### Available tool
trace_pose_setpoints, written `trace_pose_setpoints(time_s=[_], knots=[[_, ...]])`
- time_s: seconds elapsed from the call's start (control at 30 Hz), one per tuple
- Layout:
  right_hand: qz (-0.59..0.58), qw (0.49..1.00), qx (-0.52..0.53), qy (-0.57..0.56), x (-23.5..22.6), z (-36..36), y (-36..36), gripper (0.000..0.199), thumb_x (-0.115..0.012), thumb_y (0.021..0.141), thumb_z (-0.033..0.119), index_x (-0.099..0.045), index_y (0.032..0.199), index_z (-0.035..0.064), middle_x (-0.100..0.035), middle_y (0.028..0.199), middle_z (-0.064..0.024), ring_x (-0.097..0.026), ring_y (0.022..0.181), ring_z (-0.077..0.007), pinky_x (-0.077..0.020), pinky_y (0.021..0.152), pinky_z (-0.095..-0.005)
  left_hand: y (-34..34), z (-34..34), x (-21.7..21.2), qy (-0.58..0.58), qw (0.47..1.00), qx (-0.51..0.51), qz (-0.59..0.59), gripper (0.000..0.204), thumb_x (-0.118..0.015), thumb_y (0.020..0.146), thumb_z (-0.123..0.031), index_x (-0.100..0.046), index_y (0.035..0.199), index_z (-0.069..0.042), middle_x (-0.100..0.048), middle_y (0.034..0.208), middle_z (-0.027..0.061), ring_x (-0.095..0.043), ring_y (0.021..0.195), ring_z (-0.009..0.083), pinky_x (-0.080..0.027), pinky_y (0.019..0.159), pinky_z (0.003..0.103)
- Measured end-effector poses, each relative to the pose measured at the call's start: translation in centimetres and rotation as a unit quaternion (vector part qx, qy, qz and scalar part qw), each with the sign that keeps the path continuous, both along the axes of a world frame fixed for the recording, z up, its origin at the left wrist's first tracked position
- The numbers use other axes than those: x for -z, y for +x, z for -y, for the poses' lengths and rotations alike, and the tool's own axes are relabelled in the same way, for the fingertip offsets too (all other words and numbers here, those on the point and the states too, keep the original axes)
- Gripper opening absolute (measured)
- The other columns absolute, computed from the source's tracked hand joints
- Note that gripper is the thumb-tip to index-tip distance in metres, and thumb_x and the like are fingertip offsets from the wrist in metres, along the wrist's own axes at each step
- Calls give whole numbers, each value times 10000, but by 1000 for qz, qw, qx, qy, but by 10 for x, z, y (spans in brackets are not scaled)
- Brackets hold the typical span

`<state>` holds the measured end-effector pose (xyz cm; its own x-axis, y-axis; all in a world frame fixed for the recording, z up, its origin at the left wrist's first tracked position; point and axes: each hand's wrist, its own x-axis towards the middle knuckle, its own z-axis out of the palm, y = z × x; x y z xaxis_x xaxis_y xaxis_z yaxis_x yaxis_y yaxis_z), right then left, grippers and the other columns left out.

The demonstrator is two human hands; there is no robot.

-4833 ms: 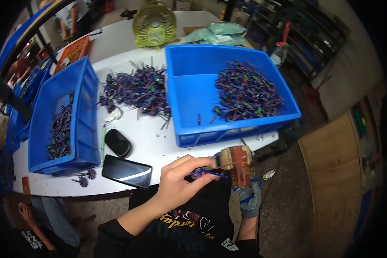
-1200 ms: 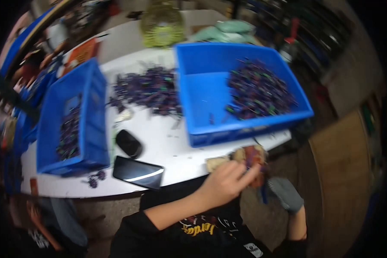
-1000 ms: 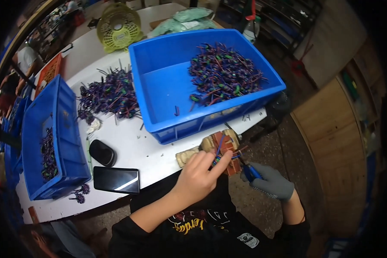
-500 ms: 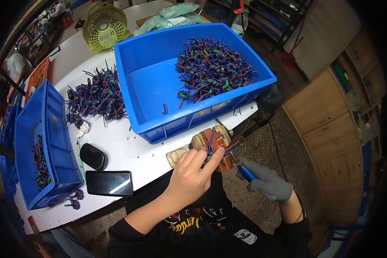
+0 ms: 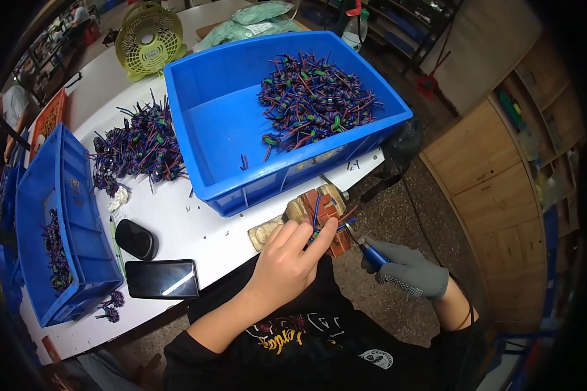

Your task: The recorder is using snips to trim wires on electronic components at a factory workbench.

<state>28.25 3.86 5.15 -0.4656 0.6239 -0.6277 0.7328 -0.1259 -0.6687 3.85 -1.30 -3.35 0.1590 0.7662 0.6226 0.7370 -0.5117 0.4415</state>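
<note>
My bare left hand presses its fingers on a small wire-wound coil, mostly hidden beneath them, against a reddish-brown block fixture at the table's front edge. Blue and red wire ends stick out to the right past my index fingertip. My right hand, in a grey dotted glove, is closed round blue-handled pliers. The pliers' jaws point up and left, right beside the wire ends; whether they grip a wire I cannot tell.
A large blue bin holds a heap of wound coils. More coils lie left of it on the white table. A second blue bin, a phone, a black case and a green fan stand around.
The whole view has shifted slightly. The pliers' jaws have come a little up and left, closer to the wire ends. My left hand keeps its hold on the coil.
</note>
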Motion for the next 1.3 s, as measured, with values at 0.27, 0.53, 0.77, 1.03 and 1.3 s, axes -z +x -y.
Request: trace_pose_setpoints(time_s=[0.27,0.53,0.77,1.03,1.3], knots=[[8,1000,-9,3,-1,-12,-8,627,-565,968,365,-484,1484,19,-704,1080,-131,-650,858,-192,-501,742,-301,-5,-3,-4,-4,1000,19,-2,525,-654,791,59,-632,1311,-17,-449,874,62,-443,751,205,-428,726,298],[-12,999,-8,42,20,-18,-19,505,-486,1067,464,-711,1034,14,-694,814,-73,-617,689,-165,-458,621,-282,-7,-4,1,-15,999,44,23,530,-653,794,71,-625,1315,-24,-459,887,63,-455,770,209,-440,746,306],[-95,989,43,-105,21,-29,-16,534,-512,1055,483,-719,907,14,-673,748,-60,-615,683,-165,-465,636,-279,-7,-4,-1,-17,999,46,21,536,-655,793,71,-623,1320,-24,-465,895,67,-460,777,211,-446,758,307],[-116,992,13,54,29,-5,7,500,-550,1035,457,-649,1270,27,-705,949,-81,-637,813,-164,-493,741,-276,-4,2,-4,-21,1000,21,-10,548,-657,791,67,-618,1330,-21,-465,898,70,-463,781,215,-451,775,313],[-31,998,8,53,6,-2,-10,601,-550,1026,455,-525,1481,63,-702,1019,-107,-644,858,-192,-503,796,-303,-7,-1,-8,-29,999,42,-15,554,-654,791,69,-617,1337,-20,-465,898,71,-458,780,218,-450,780,317]])
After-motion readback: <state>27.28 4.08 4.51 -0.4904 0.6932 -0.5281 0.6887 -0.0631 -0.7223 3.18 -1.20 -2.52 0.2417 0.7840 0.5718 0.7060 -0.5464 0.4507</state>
